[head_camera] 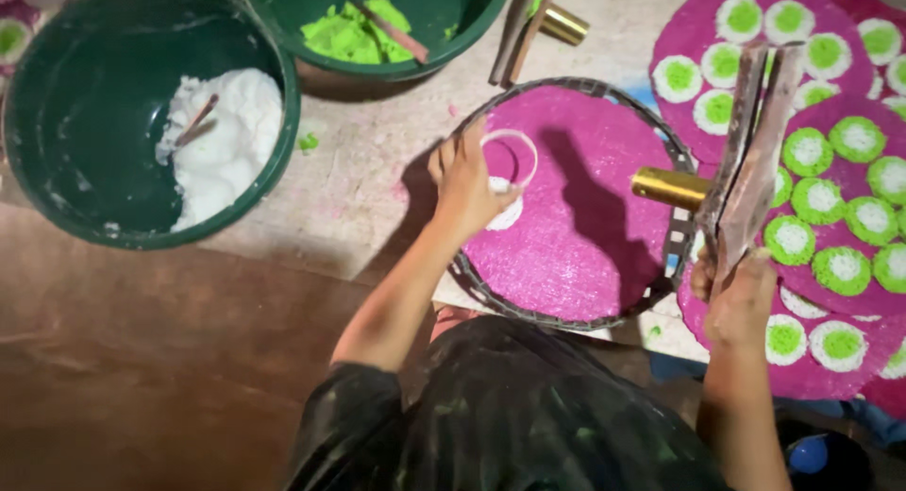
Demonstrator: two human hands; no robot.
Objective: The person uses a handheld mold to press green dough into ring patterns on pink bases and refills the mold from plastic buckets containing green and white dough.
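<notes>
Head view shows the person's left hand point(464, 184) near the middle of the frame, fingers pinching a white ring mould point(510, 158) down onto the magenta powder disc point(576, 208) that fills a round dark-rimmed tray point(469, 269); a small white patch point(504, 214) lies just below the ring. The right hand point(741, 297), at the lower right, is clenched around flat wooden sticks tipped with a brass tube point(668, 186), which hangs over the tray's right edge. At upper left sits a green basin of white powder point(231, 142), beside one of green powder point(354, 33). Finished magenta discs with green-and-white dots point(830, 132) fill the right. To my eye, a tilted ring could smear the magenta surface, and the hovering tube might scuff it.
</notes>
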